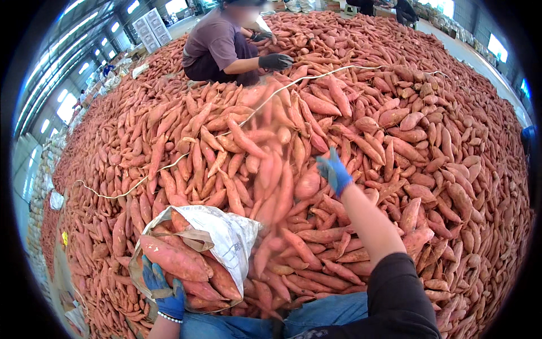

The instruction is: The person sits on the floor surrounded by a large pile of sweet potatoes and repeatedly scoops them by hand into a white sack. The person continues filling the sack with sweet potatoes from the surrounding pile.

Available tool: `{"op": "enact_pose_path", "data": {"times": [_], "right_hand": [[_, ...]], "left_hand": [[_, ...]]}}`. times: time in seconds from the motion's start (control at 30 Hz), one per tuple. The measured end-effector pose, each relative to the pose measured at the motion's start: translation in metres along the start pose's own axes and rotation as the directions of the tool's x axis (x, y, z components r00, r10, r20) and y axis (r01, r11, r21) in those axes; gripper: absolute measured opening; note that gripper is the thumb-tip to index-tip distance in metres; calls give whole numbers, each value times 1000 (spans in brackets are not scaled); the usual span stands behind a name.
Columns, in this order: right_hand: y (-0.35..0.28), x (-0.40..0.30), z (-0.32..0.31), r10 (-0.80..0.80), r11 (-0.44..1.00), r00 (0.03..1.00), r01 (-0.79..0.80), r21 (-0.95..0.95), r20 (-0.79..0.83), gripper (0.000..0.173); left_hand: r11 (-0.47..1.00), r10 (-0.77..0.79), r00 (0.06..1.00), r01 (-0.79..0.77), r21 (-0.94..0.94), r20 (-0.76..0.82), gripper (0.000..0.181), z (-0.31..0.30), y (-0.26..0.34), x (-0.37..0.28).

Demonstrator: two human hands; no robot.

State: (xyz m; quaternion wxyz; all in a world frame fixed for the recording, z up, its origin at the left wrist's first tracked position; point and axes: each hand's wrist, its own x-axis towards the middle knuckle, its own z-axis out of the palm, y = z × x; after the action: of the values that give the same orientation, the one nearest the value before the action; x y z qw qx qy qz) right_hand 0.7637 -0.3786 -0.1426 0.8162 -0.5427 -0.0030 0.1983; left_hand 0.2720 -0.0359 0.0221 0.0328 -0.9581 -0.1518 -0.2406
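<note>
My left hand (163,286), in a blue work glove with a beaded bracelet at the wrist, is at the mouth of a white woven sack (239,237). Its fingers press on a large sweet potato (175,258) and a strap of the sack lies across the palm. Several more sweet potatoes fill the sack, which lies tilted on the heap before my knees. My right hand (334,171), gloved in blue, reaches out over the heap of sweet potatoes (364,146) with fingers spread and nothing in them. A smudge on the view blurs the middle of the heap.
A co-worker (216,46) in dark gloves squats at the heap's far side. A pale cord (296,80) runs across the sweet potatoes. White stacked crates (151,29) stand at the back left, and filled sacks (46,156) line the left wall. More people are farther off.
</note>
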Motion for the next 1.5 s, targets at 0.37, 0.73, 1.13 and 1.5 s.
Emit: {"op": "enact_pose_path", "data": {"times": [0.37,0.73,1.13,1.5], "right_hand": [[-52,84,33,282,-602,811,566,-563,513,27],[28,-250,18,254,73,665,711,-700,702,49],[77,-267,-30,154,-194,674,738,-647,722,51],[88,-266,-36,107,-189,662,746,-639,742,53]], "left_hand": [[1000,3,1000,-3,-18,1,69,7,7,8],[1000,-5,1000,5,-21,0,69,13,-3,-1],[1000,-5,999,5,-6,38,72,4,4,5],[998,8,998,-4,-62,64,74,7,-5,0]]}}
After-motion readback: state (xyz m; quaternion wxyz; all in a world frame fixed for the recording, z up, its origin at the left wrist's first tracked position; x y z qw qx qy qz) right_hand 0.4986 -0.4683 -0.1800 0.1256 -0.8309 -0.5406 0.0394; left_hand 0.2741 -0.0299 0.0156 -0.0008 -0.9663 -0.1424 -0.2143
